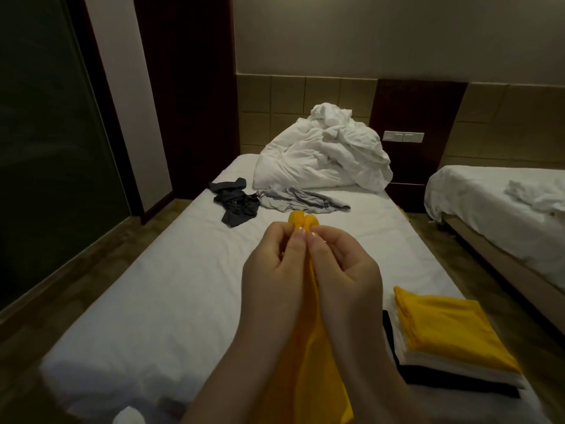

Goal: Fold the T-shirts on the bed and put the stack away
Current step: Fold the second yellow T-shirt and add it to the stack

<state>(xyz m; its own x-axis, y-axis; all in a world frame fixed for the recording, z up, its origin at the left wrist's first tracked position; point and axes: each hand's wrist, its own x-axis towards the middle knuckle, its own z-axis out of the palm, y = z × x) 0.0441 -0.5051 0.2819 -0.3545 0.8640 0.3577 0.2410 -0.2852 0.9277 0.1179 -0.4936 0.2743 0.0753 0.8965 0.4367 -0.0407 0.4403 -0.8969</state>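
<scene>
A yellow T-shirt (308,371) hangs between my two hands above the white bed (171,289). My left hand (272,270) and my right hand (342,270) sit side by side and both pinch the shirt's top edge, which bunches above my fingertips. A stack of folded shirts (446,341) lies on the bed at the right, yellow on top, white and black below. A crumpled dark grey T-shirt (235,203) and a light grey T-shirt (299,200) lie further up the bed.
A heap of white bedding (327,154) fills the head of the bed. A second bed (501,209) stands to the right across a narrow strip of floor. A dark glass panel (46,148) and wooden door frame are on the left.
</scene>
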